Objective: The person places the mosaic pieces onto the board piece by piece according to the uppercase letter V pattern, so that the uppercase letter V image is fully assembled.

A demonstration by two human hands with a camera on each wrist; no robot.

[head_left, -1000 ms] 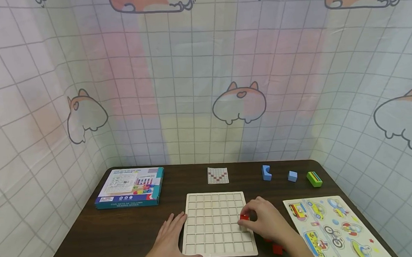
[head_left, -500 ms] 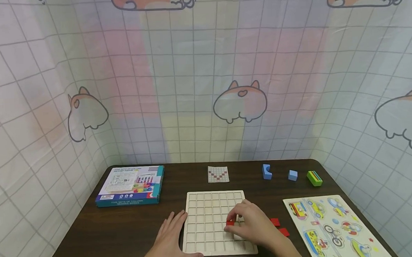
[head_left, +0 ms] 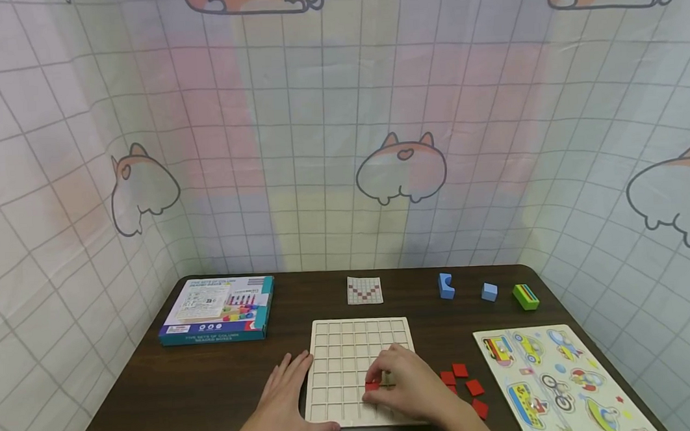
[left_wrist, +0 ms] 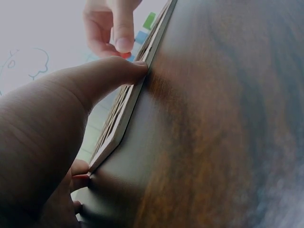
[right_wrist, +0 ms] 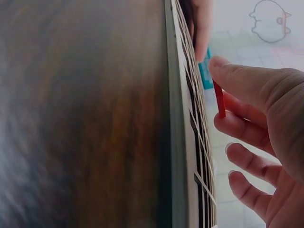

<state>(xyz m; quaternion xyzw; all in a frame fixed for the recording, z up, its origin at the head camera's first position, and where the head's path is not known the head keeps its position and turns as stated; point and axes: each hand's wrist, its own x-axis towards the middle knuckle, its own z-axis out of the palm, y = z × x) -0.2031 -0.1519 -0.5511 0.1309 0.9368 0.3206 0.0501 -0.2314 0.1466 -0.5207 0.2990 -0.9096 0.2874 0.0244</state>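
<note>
Shifted leftward since earlier: right hand [head_left: 409,384], lower centre, pinching red tile [head_left: 371,386] over grid board [head_left: 343,352]; visible cells [head_left: 334,395] unfilled, loose tiles [head_left: 474,388] remaining lower right; left hand [head_left: 285,407] spread wide

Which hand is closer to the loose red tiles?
Right. The right hand is just left of the loose red tiles, pinching another tile over the grid board; the left hand is farther off, at the board's left edge.

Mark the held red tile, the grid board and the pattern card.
Red tile [right_wrist: 219,99]: right wrist view, on its thin exposed edge.
Grid board [head_left: 344,365]: head view, on the bare gridded face, near its middle.
Pattern card [head_left: 364,290]: head view, middle of its printed face.
</note>
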